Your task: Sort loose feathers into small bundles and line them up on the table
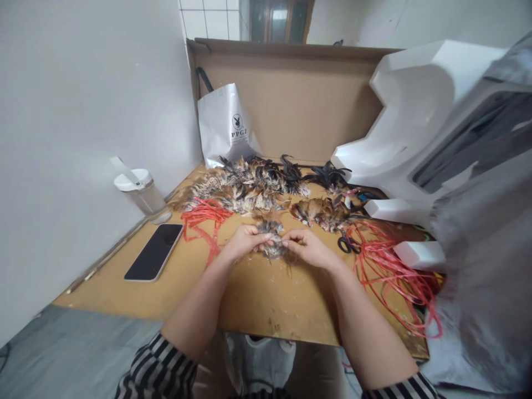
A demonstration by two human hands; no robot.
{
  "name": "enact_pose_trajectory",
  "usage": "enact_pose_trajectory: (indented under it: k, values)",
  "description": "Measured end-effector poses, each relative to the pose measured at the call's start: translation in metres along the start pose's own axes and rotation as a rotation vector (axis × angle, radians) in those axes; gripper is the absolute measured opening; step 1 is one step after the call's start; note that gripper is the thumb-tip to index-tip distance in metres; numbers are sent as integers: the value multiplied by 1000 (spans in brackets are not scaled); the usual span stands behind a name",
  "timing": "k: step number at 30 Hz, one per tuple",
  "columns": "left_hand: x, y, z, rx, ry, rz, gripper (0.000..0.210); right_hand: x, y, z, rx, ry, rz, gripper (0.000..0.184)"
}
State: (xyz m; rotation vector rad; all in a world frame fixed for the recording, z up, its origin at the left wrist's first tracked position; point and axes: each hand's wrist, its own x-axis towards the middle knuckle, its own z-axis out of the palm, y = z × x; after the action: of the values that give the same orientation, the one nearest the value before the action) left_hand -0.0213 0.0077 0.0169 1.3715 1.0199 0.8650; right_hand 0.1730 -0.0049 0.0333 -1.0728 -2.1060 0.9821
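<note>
A small bunch of grey-brown feathers (272,250) is held up between my two hands, just above the near part of the table. My left hand (248,242) grips it from the left, thumb and fingers pinched together. From the right, my right hand (305,247) pinches at the same bunch with thumb and forefinger. Just beyond, a long heap of brown, white and black feathers (249,185) spreads across the table. A smaller brown feather pile (320,212) lies to its right, with a dark feather clump (328,174) behind it.
Red plastic strips (386,260) lie at right, beside black-handled scissors (348,244). More red strips (203,213) lie at left. A phone (154,252) and a lidded cup (143,194) stand by the left wall. A silver bag (226,127) and white foam (415,116) edge the table.
</note>
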Motion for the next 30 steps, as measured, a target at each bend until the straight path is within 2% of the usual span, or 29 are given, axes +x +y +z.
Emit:
enact_pose_trajectory:
  k: [6,11,21,26,30]
  values:
    - [-2,-2,-4,48,-68,-44,32,1,8,3,-50,-13,-3,19]
    - [-1,-7,-2,105,-87,-80,34,2,7,3,-49,24,-21,18]
    - [-4,0,-1,19,-181,-117,28,4,3,5,-22,99,-50,16]
    - [-5,-2,-1,-15,-183,-118,29,5,3,4,174,102,88,21]
    - [-2,-3,-7,-171,-108,-116,27,6,10,-4,353,257,209,28]
